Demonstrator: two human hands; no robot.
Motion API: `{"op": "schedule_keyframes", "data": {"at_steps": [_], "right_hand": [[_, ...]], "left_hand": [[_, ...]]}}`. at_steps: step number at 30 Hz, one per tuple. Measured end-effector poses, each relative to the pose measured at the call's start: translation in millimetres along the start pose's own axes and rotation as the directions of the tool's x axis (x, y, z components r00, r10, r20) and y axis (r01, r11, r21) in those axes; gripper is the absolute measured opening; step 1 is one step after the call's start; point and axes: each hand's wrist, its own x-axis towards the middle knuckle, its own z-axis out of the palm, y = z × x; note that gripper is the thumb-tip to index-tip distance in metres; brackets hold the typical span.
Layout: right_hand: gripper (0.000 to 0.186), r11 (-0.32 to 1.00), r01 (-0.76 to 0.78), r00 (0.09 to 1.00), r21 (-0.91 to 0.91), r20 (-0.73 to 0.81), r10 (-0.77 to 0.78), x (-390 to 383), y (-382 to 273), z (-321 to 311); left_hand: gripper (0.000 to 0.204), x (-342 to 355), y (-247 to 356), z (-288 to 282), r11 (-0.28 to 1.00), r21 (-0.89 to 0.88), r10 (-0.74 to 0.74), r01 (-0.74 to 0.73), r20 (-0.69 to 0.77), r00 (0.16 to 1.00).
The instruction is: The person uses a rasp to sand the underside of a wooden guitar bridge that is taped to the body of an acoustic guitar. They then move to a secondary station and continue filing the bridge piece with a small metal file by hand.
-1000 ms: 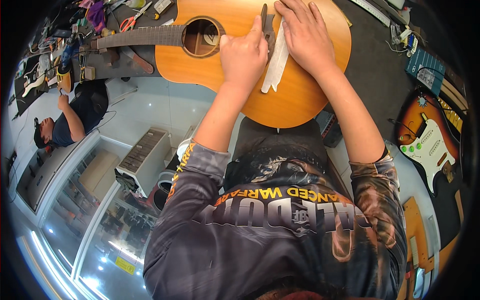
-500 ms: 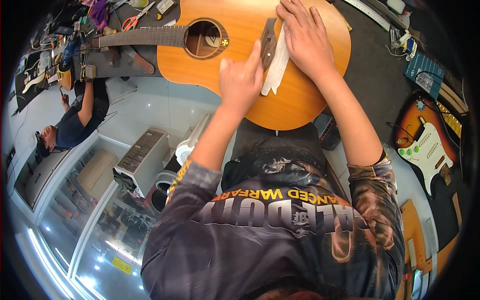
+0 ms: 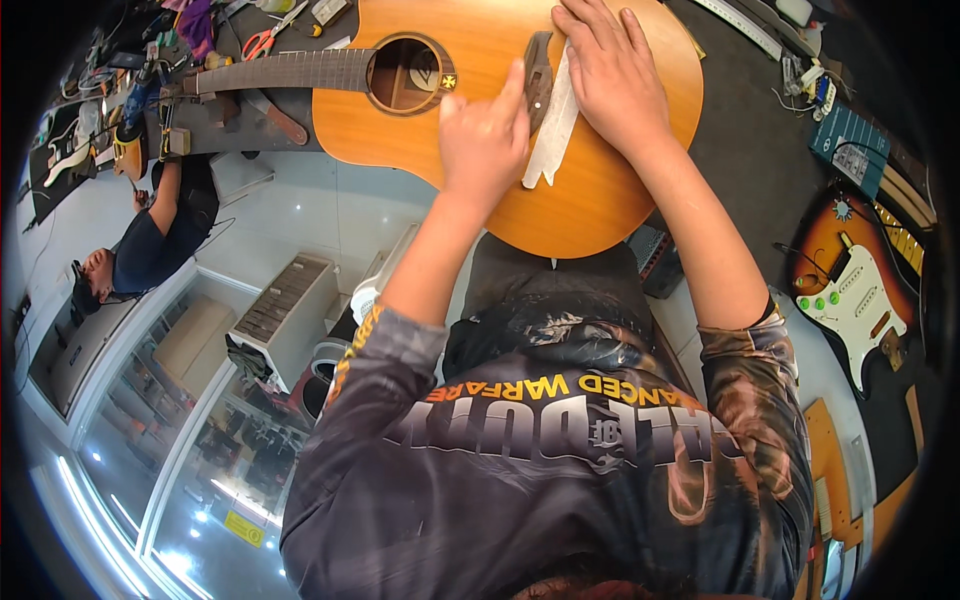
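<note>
An acoustic guitar (image 3: 475, 50) with an orange-brown top lies face up on the dark bench, neck to the left. My left hand (image 3: 480, 145) is at the near left side of its dark wooden bridge (image 3: 538, 85). The index finger stretches along the bridge and the thumb stands apart; the other fingers are curled and partly hidden, and no held thing shows. Right of the bridge, a pale strip like masking tape (image 3: 552, 145) with a ragged near end runs over the top. My right hand (image 3: 620, 95) lies flat on the guitar beside the strip, its fingers pointing away.
Orange-handled scissors (image 3: 260, 44) and other tools crowd the far left. A sunburst electric guitar body (image 3: 850, 290) lies at the right, near a teal box (image 3: 850, 145). Below left is a white cabinet (image 3: 283, 320). Another person (image 3: 150, 235) works at the far left.
My left hand has slid slightly away from me along the bridge, its index fingertip now farther up. My right hand stays in place. The other person's arm has shifted a little.
</note>
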Motion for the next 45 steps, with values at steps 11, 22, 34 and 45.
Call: {"op": "schedule_keyframes", "data": {"at_steps": [11,22,34,45], "right_hand": [[0.043,1.0,0.013,1.0,-0.005,-0.011,-0.013,-0.7,-2.8,2.2],[0.044,1.0,0.013,1.0,-0.002,-0.002,-0.013,0.0,-0.5,1.9],[0.042,1.0,0.022,1.0,0.005,-0.021,-0.022,-1.7,1.2,4.0],[0.043,1.0,0.015,1.0,0.011,-0.016,-0.015,-4.2,0.9,4.7]], "left_hand": [[0.036,17.2,-2.8,9.2,1.0,0.026,0.012,-0.011,-0.048,0.999],[0.039,26.8,-0.1,9.6,1.0,0.016,0.003,-0.003,-0.013,1.0],[0.036,23.3,-1.4,11.6,1.0,0.014,-0.027,0.027,-0.023,0.999],[0.037,11.5,-2.2,9.8,1.0,0.006,-0.01,0.011,-0.041,0.999]]}}
